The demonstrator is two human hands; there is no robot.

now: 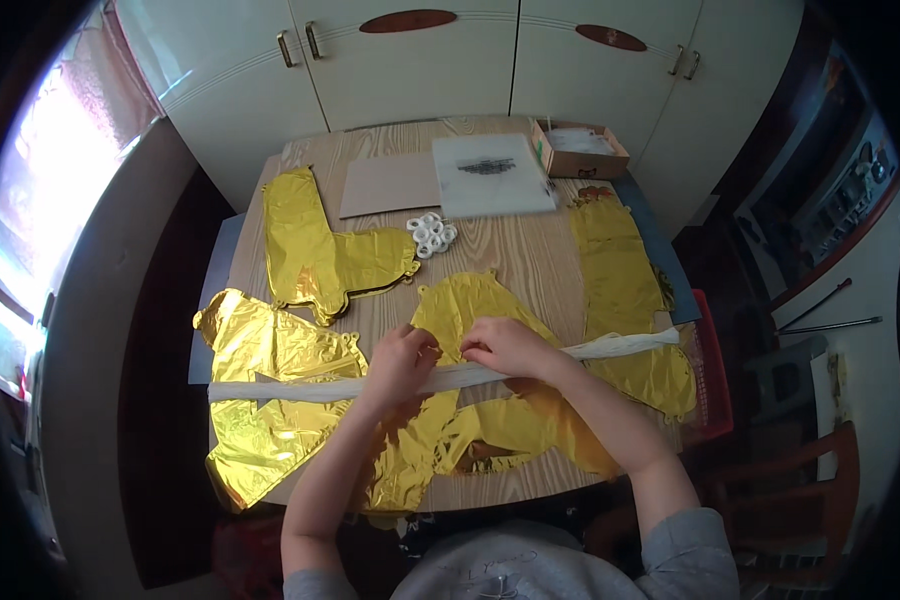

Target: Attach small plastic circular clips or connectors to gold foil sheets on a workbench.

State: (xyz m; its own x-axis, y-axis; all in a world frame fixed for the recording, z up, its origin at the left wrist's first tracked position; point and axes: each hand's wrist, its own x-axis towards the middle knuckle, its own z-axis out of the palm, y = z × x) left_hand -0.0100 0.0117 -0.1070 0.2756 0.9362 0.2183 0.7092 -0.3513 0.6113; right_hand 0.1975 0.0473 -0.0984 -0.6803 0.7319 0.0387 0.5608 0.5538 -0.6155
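Flat, uninflated gold foil balloons lie on the wood-grain table. The middle foil balloon (pixel 475 300) is under my hands. A long white folded strip (pixel 305 390) runs crosswise over the balloons, passing beneath my wrists. My left hand (pixel 402 362) is closed, its fingertips pinched near the middle balloon. Close by on the right, my right hand (pixel 508 346) is curled with thumb and fingers together. What lies between the fingertips of either hand is too small to make out. Under the strip's left end is another crinkled foil balloon (pixel 260 445).
More foil balloons lie at the upper left (pixel 298 235) and right (pixel 620 265). Behind are small white rolls (pixel 432 236), a grey-brown board (pixel 390 187), translucent plastic bags (pixel 495 195) and a cardboard box (pixel 588 160). A red bin (pixel 712 370) and wooden chair (pixel 840 470) stand right of the table.
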